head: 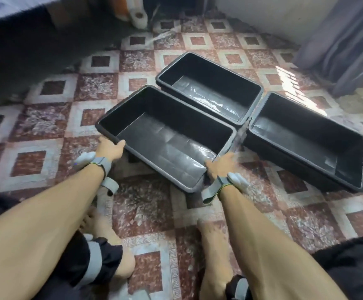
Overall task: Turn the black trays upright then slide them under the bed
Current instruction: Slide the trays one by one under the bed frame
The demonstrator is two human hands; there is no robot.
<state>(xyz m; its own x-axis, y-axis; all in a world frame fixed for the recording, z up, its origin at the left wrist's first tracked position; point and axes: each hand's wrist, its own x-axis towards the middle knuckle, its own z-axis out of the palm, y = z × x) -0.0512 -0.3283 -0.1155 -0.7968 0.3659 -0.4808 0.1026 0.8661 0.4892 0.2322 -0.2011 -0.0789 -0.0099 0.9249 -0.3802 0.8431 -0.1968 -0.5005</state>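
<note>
Patterned tile floor [53, 156], red-brown and white squares, with a grey curtain [345, 40] at upper right and a dark bed edge [24, 50] across the upper left; a sun patch lies on the tiles near the curtain. Three black trays sit open side up on the floor. Near tray [154, 118] is gripped on its near long rim by both hands: left hand [110, 148] clamped on the rim toward the left corner, thumb over the lip; right hand [221, 164] closed on the rim toward the right corner, fingers blurred. The near tray looks slightly tilted, near edge lifted off the tiles with a shadow under it, but contact at the far edge is hard to tell. Far tray [198, 68] sits just behind it, the two rims touching or nearly so. Right tray [319, 124] sits beside both, its left end close to the far tray's corner, not held. All three have shiny film or glare on their bottoms. Both wrists wear grey straps with white pieces attached. Bare feet and dark trouser cuffs at bottom of frame.
</note>
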